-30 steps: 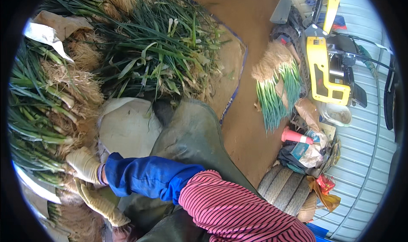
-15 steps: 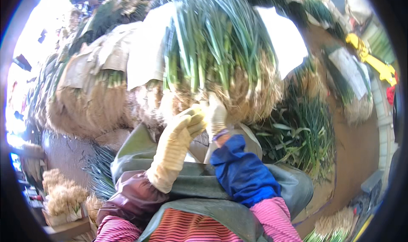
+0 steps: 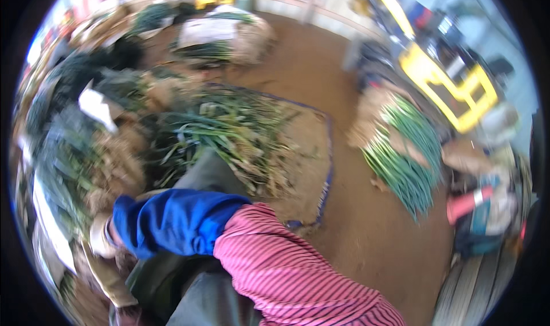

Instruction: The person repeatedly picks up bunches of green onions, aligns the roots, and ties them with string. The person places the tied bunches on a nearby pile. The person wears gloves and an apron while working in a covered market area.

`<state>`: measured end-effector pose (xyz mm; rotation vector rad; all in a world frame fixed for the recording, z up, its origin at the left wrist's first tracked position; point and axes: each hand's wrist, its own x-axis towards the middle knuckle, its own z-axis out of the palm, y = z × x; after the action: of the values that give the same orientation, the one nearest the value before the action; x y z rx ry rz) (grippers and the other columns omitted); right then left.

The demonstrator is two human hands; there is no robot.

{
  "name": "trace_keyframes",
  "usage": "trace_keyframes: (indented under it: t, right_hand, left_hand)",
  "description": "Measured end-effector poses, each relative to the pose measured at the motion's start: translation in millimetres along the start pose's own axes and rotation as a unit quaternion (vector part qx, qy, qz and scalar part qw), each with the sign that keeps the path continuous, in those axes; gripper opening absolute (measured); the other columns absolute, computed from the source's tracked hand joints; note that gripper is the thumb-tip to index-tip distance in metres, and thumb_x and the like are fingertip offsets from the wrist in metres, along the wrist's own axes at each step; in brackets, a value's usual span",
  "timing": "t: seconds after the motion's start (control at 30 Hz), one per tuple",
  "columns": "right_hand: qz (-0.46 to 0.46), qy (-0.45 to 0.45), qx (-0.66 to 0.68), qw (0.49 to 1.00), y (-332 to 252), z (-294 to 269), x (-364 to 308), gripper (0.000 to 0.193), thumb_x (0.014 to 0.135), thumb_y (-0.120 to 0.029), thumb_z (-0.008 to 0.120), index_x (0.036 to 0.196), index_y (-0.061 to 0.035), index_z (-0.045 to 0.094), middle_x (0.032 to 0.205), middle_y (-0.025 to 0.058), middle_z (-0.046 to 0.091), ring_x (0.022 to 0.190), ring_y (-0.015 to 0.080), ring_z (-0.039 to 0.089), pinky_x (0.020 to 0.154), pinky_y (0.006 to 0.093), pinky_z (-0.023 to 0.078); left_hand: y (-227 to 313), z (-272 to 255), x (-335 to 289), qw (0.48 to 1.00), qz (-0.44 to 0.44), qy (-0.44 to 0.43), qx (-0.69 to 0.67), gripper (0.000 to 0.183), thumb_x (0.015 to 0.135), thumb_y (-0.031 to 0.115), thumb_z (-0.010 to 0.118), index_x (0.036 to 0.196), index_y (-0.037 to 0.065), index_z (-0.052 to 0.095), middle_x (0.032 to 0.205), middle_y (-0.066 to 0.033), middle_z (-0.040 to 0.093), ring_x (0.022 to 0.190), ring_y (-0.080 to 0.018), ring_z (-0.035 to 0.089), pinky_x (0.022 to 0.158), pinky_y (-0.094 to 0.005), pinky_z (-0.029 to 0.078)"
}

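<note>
At the far left of the head view, a big stack of green onions [image 3: 69, 160] lies with pale, stringy roots [image 3: 120, 165] toward me. My right hand [image 3: 101, 237], in a whitish glove below a blue sleeve, is against the root end. Just below it is my left hand [image 3: 109, 279] in a cream glove, its forearm cut off near the picture's lower left. Motion blur and the picture's rim smear the fingers of both hands, so I cannot make out whether they grip anything.
Loose green leaves [image 3: 229, 137] lie on a blue-edged mat [image 3: 312, 154] beside my knee. On the brown floor to the right is a green onion bundle [image 3: 401, 148]. A yellow metal frame [image 3: 447, 85] stands behind it. Another bundle under white paper [image 3: 206, 32] lies farther back.
My view has swung to the right, so the stack and both hands now sit at the left rim. The mat, right-hand floor and yellow frame have come into fuller view.
</note>
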<state>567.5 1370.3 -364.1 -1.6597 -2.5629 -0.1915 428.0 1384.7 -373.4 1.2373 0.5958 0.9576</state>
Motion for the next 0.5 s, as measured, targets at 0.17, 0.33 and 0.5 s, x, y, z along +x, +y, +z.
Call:
trace_keyframes:
  t: [0.17, 0.33, 0.5]
  right_hand:
    - [0.032, 0.058, 0.099, 0.993, 50, 28, -32, 0.033, 0.086, -0.034, 0.061, 0.095, -0.0045, 0.071, 0.091, 0.0161, 0.07, 0.081, 0.0303, 0.068, 0.069, 0.0413, 0.055]
    - [0.342, 0.102, 0.341, 0.87, 45, -65, -94, 0.044, 0.08, -0.044, 0.063, 0.085, -0.0019, 0.073, 0.087, 0.0188, 0.07, 0.079, 0.0347, 0.069, 0.069, 0.0446, 0.055]
    - [0.119, 0.173, 0.134, 0.968, 83, 24, -20, 0.025, 0.089, -0.029, 0.056, 0.093, -0.009, 0.07, 0.076, 0.0143, 0.067, 0.067, 0.0323, 0.065, 0.059, 0.0458, 0.05]
  left_hand:
    - [-13, 69, -8, 0.999, -0.024, -0.011, 0.027, 0.04, 0.1, 0.016, 0.047, 0.137, 0.005, 0.04, 0.117, -0.0082, 0.051, 0.103, -0.0168, 0.05, 0.089, -0.0312, 0.041]
    - [-10, 72, -17, 0.998, -0.045, 0.002, 0.04, 0.039, 0.098, 0.018, 0.051, 0.134, 0.005, 0.041, 0.106, -0.006, 0.052, 0.09, -0.0142, 0.051, 0.078, -0.0285, 0.043]
    - [5, 95, 2, 0.999, -0.029, 0.001, 0.031, 0.038, 0.097, 0.019, 0.054, 0.13, 0.006, 0.041, 0.095, -0.0039, 0.054, 0.078, -0.0116, 0.053, 0.066, -0.0259, 0.045]
